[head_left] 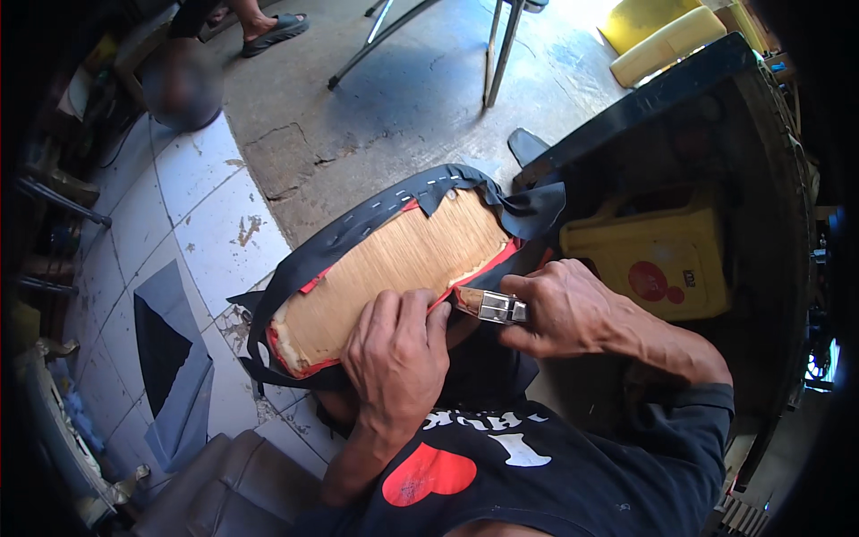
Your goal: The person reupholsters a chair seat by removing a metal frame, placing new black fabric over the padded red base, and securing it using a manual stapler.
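Observation:
A long padded seat lies underside up across my lap, its bare plywood base (394,259) facing me. Black cover fabric (335,228) wraps over the far edge, fixed there by a row of staples, and bunches loosely at the right end. Red material (497,259) and pale foam (284,345) show along the rim. My left hand (398,349) grips the near edge, fingers bent over the board and pressing the material. In my right hand (559,309) is a metal staple gun (497,306), its nose against the near edge just right of my left fingers.
Dark fabric scraps (170,367) lie on white floor tiles at left. A yellow jerrycan (649,255) stands at right under a dark table (644,103). Farther off are chair legs (497,54), yellow containers (667,45) and another person's sandalled foot (273,34).

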Available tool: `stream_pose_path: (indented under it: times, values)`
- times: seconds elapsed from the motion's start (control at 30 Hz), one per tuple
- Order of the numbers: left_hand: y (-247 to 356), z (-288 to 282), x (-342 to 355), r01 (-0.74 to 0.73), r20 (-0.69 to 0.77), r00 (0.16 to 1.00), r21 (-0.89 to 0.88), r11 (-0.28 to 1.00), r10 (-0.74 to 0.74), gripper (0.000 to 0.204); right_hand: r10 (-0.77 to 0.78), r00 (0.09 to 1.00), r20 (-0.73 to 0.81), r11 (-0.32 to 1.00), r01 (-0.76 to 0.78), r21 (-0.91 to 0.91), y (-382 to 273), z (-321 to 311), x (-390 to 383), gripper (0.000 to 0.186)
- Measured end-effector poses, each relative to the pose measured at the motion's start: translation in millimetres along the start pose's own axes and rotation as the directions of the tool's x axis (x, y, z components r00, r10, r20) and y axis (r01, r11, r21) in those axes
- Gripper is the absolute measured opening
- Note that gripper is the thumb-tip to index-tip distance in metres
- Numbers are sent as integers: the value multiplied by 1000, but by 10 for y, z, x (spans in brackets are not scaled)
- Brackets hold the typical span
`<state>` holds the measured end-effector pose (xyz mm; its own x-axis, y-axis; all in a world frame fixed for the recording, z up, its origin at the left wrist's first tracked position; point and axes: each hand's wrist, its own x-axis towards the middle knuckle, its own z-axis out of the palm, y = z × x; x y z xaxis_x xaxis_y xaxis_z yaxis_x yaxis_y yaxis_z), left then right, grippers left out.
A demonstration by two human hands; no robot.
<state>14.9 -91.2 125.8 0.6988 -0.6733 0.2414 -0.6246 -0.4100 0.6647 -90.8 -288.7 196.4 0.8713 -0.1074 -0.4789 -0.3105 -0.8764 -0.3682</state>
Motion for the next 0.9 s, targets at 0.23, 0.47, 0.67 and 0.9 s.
stream_pose_path:
  times: [0.23, 0.47, 0.67, 0.9]
  values:
    - [-94, -322, -83, -26, 65, 998, 27, 999, 24, 18, 3, 993, 119, 986, -22, 165, -26, -196, -230, 39]
    - [-21, -231, -137, -17, 18, 1000, -7, 1000, 17, 21, -26, 992, 120, 982, 3, 191, -208, -240, -427, 40]
    - [-57, -192, -161, -58, 12, 998, -6, 998, 58, 21, 110, 978, 179, 994, -107, -26, -350, -161, -263, 42]
    - [-156, -208, -114, -77, 9, 997, 20, 997, 77, 18, 10, 999, 52, 999, -12, 37, -168, -24, -95, 41]
